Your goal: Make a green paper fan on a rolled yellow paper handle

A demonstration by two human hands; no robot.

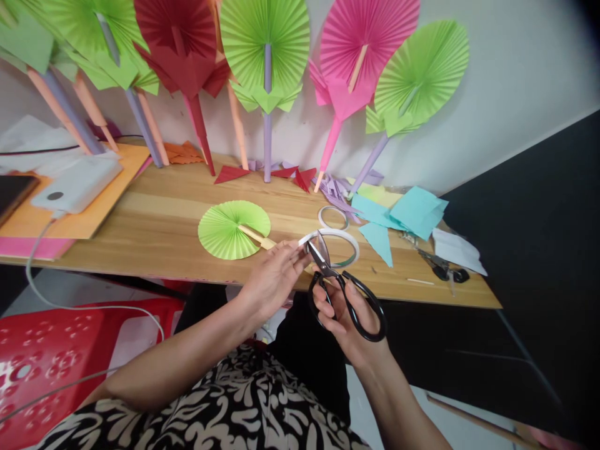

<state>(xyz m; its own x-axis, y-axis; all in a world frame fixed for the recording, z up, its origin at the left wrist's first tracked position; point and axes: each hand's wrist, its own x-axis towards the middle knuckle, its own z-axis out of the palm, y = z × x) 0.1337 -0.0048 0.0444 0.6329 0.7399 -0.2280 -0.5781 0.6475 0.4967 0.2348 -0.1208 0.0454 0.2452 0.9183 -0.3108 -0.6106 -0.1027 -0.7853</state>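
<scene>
My right hand (352,315) grips a pair of black-handled scissors (323,259), fingers through the loops and blades parted. The blades point up and left at a white strip from a roll of tape (355,250). My left hand (276,275) is closed, pinching the strip's end beside the blades. A round green pleated paper fan (229,228) lies on the wooden table (164,219) left of the tape. Its pale rolled-paper handle (253,235) runs toward my left hand, which hides the lower end. Behind the tape lies a smaller tape roll (333,217).
Several finished fans, such as a pink fan (368,44), lean on the wall. Blue paper pieces (417,211) and another pair of scissors (443,270) lie at right. A white power bank (79,184) with a cable rests on orange paper at left. A red stool (56,350) stands below.
</scene>
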